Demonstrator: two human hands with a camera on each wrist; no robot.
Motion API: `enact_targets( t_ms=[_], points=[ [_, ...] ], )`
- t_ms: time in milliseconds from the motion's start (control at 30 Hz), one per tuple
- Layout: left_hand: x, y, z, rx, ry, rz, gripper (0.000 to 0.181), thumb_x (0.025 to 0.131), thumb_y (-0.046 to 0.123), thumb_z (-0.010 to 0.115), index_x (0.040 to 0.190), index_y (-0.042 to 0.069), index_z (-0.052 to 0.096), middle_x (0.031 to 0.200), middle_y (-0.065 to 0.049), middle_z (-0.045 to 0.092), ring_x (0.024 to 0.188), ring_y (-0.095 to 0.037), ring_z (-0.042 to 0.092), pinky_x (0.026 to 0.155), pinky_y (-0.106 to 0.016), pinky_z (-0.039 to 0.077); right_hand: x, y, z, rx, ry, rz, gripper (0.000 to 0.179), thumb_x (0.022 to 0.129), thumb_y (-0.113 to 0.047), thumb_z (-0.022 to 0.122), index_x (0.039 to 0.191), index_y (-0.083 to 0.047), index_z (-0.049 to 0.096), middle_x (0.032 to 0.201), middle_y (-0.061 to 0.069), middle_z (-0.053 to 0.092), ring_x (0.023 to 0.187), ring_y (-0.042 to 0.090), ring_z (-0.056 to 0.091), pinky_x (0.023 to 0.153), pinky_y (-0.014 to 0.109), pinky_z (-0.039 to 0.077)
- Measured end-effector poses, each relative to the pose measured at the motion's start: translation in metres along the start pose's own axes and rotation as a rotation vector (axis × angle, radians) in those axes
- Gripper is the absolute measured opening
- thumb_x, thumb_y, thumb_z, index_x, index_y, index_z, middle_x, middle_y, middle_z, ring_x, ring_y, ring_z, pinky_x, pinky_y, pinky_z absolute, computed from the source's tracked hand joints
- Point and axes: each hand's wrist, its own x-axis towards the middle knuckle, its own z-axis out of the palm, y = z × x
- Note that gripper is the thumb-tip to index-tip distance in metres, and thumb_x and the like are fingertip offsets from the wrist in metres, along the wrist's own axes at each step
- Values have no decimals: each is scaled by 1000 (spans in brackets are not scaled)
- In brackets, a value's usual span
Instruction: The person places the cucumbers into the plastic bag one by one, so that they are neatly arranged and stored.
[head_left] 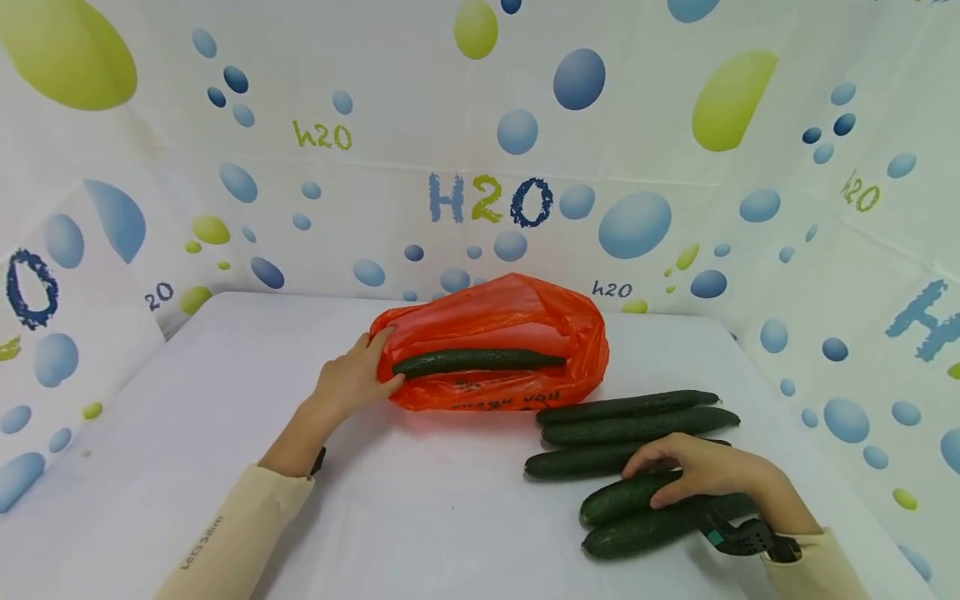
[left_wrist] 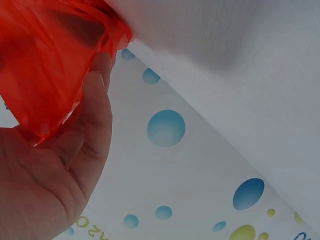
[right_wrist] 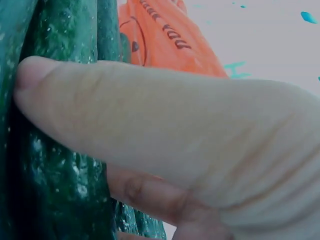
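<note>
A red plastic bag point(head_left: 495, 396) lies with its mouth facing me, and a dark green cucumber point(head_left: 480, 360) rests crosswise inside it. My left hand point(head_left: 352, 379) holds the bag's left rim, thumb low and fingers higher up; the left wrist view shows the thin film point(left_wrist: 45, 65) against those fingers. To the right, my right hand point(head_left: 708, 467) grips a cucumber point(head_left: 615, 502) from above, thumb on its near side. This one lies among several on the table, with another cucumber point(head_left: 630, 537) right along its near side. In the right wrist view the thumb point(right_wrist: 125, 110) crosses the gripped cucumber point(right_wrist: 70, 180).
Beyond the right hand lie more cucumbers, one point(head_left: 577, 461) close to the fingers and a pair point(head_left: 637, 425) near the bag's right front corner. A white cloth covers the table point(head_left: 450, 517). Printed sheets point(head_left: 337, 225) stand up behind it and at both sides.
</note>
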Motion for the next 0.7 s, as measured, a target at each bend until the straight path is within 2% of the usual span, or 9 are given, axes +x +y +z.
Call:
enact_targets(
  t_ms=[200,300,500,700],
  points=[
    [1,1,2,-4,-8,3,79,88,32,66,150,2,26,136,-32,45,101,-48,60,80,-61,53,-3,-3,1,47,-6,-23,40,88,-20,72,125,-9,61,120,8,65,107,10,60,88,28,52],
    [0,1,2,-1,-9,3,79,88,32,66,150,2,26,136,-32,45,101,-48,60,79,-61,53,-3,-3,2,35,13,-56,40,88,-18,72,126,-11,60,121,7,64,109,11,60,91,27,51],
    [-1,1,0,-5,-11,-3,80,88,32,66,151,3,25,138,-33,44,99,-48,61,79,-61,53,-3,-6,-6,-98,128,-182,39,87,-13,74,124,-16,62,118,-1,64,103,11,59,87,26,52],
    [0,2,1,-2,-23,2,80,88,32,65,151,3,24,138,-32,44,100,-48,61,81,-62,52,-5,-9,-10,-128,248,-232,45,82,-6,77,124,-13,63,117,0,65,105,10,58,90,22,50]
  ],
)
